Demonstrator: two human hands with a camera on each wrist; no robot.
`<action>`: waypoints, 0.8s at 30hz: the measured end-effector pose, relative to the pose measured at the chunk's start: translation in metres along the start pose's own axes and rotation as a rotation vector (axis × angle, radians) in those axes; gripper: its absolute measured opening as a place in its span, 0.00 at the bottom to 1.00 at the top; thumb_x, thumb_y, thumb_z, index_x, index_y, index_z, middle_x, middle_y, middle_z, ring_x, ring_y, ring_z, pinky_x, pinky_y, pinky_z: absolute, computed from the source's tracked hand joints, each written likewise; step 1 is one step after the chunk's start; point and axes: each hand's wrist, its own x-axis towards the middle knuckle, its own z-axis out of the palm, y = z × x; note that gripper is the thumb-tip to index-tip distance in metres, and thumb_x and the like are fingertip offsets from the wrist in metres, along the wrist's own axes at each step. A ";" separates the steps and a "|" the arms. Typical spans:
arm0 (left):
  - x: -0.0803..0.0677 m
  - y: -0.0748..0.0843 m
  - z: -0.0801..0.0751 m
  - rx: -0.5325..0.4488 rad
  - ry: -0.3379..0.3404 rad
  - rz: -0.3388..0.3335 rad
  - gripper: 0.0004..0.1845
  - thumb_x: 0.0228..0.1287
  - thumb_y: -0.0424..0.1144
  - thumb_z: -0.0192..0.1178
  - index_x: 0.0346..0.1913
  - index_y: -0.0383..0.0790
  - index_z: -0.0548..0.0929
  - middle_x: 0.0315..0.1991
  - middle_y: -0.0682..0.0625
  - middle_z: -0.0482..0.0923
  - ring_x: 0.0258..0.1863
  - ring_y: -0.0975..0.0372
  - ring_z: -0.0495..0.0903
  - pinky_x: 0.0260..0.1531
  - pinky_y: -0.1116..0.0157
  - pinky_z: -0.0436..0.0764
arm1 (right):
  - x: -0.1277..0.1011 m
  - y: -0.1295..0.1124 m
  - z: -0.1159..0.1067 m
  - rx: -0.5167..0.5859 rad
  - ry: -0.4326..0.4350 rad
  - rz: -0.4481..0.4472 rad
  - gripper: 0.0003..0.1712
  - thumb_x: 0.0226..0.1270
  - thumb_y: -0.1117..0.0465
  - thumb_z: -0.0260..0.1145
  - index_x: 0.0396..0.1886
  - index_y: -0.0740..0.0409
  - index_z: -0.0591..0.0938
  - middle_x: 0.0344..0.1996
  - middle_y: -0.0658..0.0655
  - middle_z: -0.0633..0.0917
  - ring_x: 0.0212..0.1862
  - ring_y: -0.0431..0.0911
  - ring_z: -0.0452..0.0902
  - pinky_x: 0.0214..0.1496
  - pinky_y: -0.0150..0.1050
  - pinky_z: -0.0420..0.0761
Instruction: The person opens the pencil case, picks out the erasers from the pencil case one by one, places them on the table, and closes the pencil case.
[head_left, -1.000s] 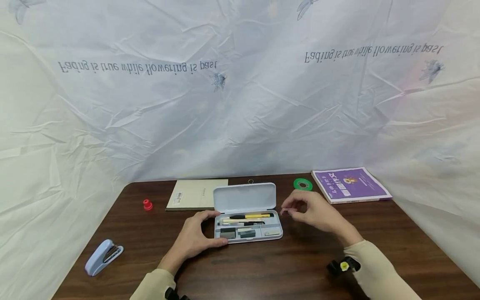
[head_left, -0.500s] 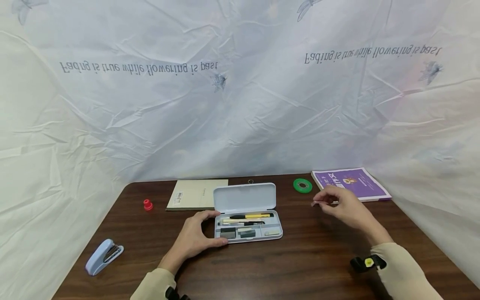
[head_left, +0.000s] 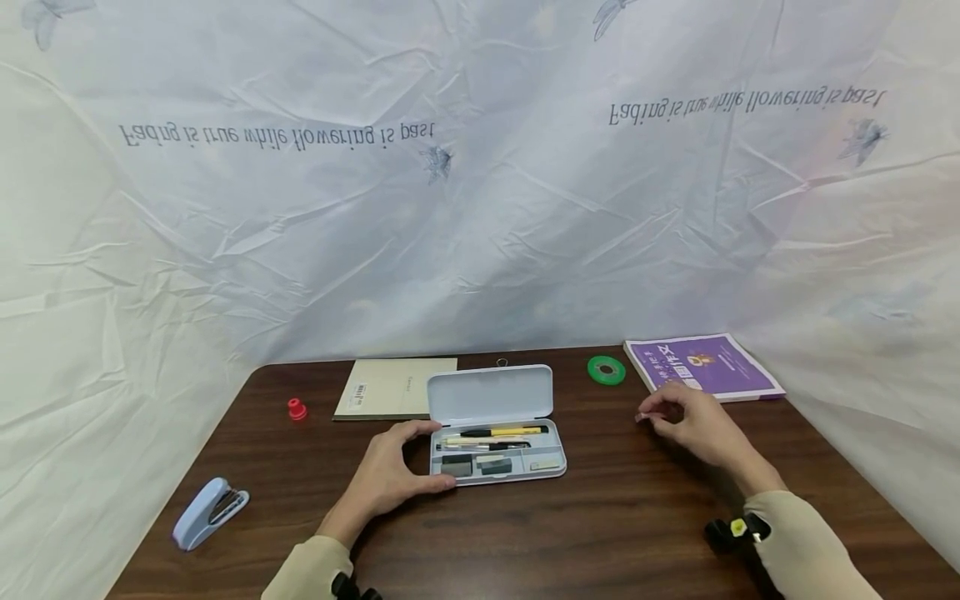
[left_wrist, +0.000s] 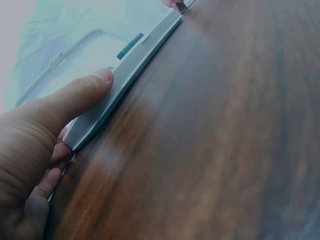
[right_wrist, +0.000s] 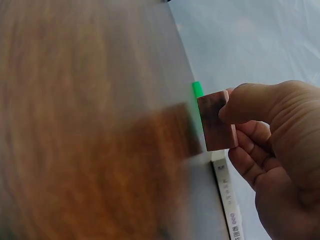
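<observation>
Colours on the dark brown wood-grain table (head_left: 585, 525)
A pale grey-blue pencil case (head_left: 491, 398), a green tape roll (head_left: 606, 370) and a purple book (head_left: 701, 367) are seen.

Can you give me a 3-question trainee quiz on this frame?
1. True or false: the left hand grips the open case.
2. What does the right hand pinch?
A. the green tape roll
B. a small flat reddish block
C. the stapler
3. Fill in: the purple book lies at the table's far ____ corner.

Key: 1 true; 2 B; 3 right.
</observation>
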 end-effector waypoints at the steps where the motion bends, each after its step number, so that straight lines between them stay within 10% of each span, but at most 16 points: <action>1: 0.000 -0.001 0.000 0.002 0.002 0.005 0.46 0.44 0.67 0.89 0.68 0.55 0.87 0.65 0.58 0.86 0.70 0.56 0.82 0.72 0.46 0.79 | 0.000 0.001 0.000 0.004 -0.006 0.003 0.15 0.68 0.75 0.78 0.43 0.49 0.92 0.42 0.47 0.92 0.43 0.38 0.84 0.45 0.33 0.85; 15: 0.001 -0.001 -0.001 0.002 0.014 0.018 0.46 0.42 0.66 0.90 0.67 0.54 0.88 0.63 0.59 0.87 0.68 0.58 0.83 0.72 0.47 0.79 | 0.001 0.002 -0.008 0.040 -0.202 0.014 0.12 0.68 0.73 0.79 0.42 0.51 0.91 0.39 0.44 0.93 0.43 0.37 0.87 0.46 0.35 0.86; 24: 0.001 -0.001 -0.001 -0.001 0.009 0.015 0.46 0.43 0.66 0.90 0.67 0.54 0.88 0.64 0.59 0.87 0.69 0.58 0.82 0.72 0.47 0.79 | 0.004 -0.009 -0.012 0.034 -0.147 0.031 0.12 0.68 0.65 0.83 0.48 0.54 0.91 0.40 0.47 0.92 0.43 0.38 0.86 0.47 0.37 0.87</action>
